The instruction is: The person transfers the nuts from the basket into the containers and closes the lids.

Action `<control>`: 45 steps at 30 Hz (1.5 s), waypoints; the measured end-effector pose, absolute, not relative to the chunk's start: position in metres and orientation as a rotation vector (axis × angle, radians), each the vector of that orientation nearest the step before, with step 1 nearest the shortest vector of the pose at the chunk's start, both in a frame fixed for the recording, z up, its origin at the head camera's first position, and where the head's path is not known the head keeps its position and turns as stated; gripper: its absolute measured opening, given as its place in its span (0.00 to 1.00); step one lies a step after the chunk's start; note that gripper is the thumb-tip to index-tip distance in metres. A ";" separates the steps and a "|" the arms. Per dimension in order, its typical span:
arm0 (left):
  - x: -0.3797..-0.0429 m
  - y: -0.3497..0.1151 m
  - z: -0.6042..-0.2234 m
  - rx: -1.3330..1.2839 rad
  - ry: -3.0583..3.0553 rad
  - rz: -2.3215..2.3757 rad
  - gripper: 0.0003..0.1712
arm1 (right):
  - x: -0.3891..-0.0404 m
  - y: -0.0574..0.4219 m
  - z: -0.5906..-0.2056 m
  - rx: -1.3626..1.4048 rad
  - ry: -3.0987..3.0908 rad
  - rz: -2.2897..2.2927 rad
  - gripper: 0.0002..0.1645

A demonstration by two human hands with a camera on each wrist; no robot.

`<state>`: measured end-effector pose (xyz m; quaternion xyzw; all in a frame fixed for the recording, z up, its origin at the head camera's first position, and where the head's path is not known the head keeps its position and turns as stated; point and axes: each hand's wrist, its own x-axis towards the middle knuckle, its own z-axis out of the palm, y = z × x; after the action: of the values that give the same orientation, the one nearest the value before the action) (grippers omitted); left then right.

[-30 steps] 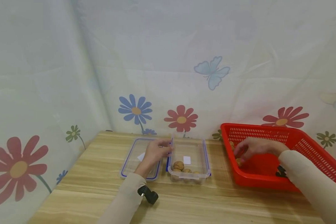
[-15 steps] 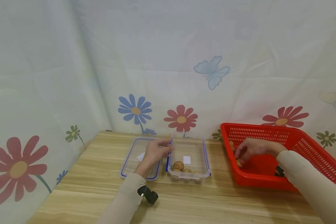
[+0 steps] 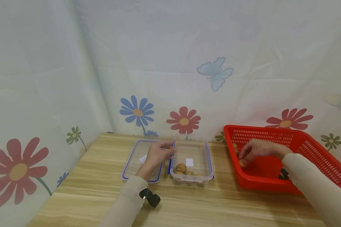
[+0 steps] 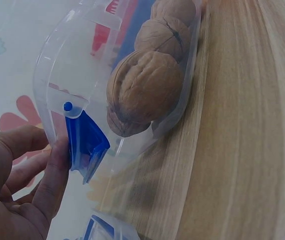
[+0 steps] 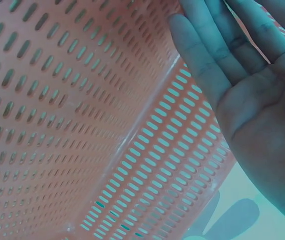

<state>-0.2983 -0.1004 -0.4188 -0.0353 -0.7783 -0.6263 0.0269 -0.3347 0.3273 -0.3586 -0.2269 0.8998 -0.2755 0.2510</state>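
Observation:
My left hand (image 3: 157,154) holds the left rim of a clear plastic food box (image 3: 201,153), its fingertips beside a blue latch (image 4: 86,142) in the left wrist view. Several walnuts (image 4: 145,85) lie at the near end of this box, along with a small white card (image 3: 189,162). My right hand (image 3: 254,149) reaches down into a red perforated basket (image 3: 268,181), fingers bent around a walnut (image 3: 242,163) near the left wall. In the right wrist view the palm and long fingers (image 5: 200,50) show against the basket's slots, and that walnut is out of sight.
Left of the box lies its clear lid (image 3: 130,162) with a blue seal, partly behind my left hand. More walnuts (image 3: 235,147) sit against the basket's left wall. A flower-print curtain (image 3: 159,78) hangs behind the wooden table (image 3: 82,195).
My right fingers have closed in on the walnut by the basket's left wall, and it has shifted slightly. The left hand and the box have stayed still.

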 end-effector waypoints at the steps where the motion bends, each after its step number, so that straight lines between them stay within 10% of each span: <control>1: -0.298 -0.100 -0.419 -0.108 -2.409 -1.930 0.22 | -0.334 0.328 -0.358 -0.617 2.469 -0.753 0.17; 26: -0.296 -0.101 -0.418 -0.115 -2.366 -1.982 0.21 | -0.298 0.306 -0.269 -0.439 2.776 -0.988 0.36; 45: -0.297 -0.101 -0.420 -0.150 -2.381 -1.922 0.22 | -0.255 0.244 -0.258 -0.844 2.947 -1.184 0.20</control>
<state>-0.2966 -0.1006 -0.4202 -0.0491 -0.7766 -0.6269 0.0388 -0.2551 0.2440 -0.2580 -0.2563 0.8944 -0.3594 -0.0723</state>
